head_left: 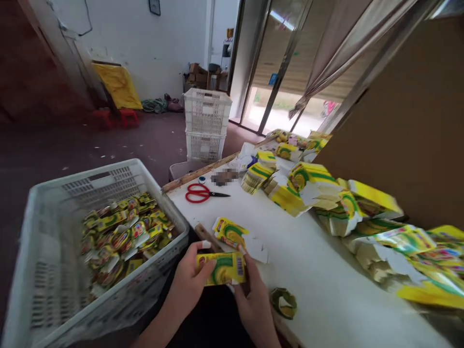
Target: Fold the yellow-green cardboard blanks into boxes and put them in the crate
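Note:
A small yellow and green printed carton [225, 269], with a barcode at its right end, is held level between my two hands at the table's near edge. My left hand [189, 275] grips its left end, thumb across the front, with a white wrap on one finger. My right hand [252, 290] pinches the right end between thumb and fingers. Just beyond lies another flat yellow carton piece [229, 231] with white flaps on the table [308, 261]. To the right of my right hand sits a small round green container [283, 303] with a white scrap in it.
A white plastic crate [99, 180] full of folded yellow cartons [126, 232] stands at my left. Red-handled scissors [205, 193] lie on the table's far left. Stacks of yellow cardboard [315, 188] line its right side. Two stacked white crates [207, 113] stand on the floor beyond.

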Demonstrator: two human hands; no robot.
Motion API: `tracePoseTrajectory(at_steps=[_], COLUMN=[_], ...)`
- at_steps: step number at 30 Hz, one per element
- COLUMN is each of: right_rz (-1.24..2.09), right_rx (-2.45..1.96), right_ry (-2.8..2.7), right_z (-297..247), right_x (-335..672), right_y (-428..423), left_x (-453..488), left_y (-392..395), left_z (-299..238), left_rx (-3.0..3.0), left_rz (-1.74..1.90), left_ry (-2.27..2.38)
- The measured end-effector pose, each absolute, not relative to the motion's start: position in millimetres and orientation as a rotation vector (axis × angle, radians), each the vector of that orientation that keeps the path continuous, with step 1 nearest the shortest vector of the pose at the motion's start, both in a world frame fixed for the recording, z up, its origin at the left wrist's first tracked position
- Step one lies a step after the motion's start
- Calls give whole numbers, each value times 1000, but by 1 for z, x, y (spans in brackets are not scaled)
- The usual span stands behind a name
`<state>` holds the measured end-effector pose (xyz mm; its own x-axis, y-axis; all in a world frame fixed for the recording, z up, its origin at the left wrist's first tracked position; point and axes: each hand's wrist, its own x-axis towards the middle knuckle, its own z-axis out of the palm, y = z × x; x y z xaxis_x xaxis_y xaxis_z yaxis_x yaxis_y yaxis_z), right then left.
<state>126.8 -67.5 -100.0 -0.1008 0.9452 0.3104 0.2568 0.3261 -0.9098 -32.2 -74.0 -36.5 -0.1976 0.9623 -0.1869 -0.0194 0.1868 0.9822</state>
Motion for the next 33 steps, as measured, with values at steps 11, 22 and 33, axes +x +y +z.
tracePoseTrajectory(at_steps=[11, 22, 33], right_rz=[599, 90, 239], right_rx=[-1606, -1848, -1824], right_ry=[-1578, -2118, -2149], right_z=[-88, -89, -87], right_x=[174, 139, 134], right_y=[-21, -8, 1], left_x=[-119, -13, -5], left_y=[-70, -96, -104], left_z=[-59, -57, -69], left_rx=[1554, 1558, 1575], left_rz=[1341, 951, 904], left_ry=[2454, 1397, 1335])
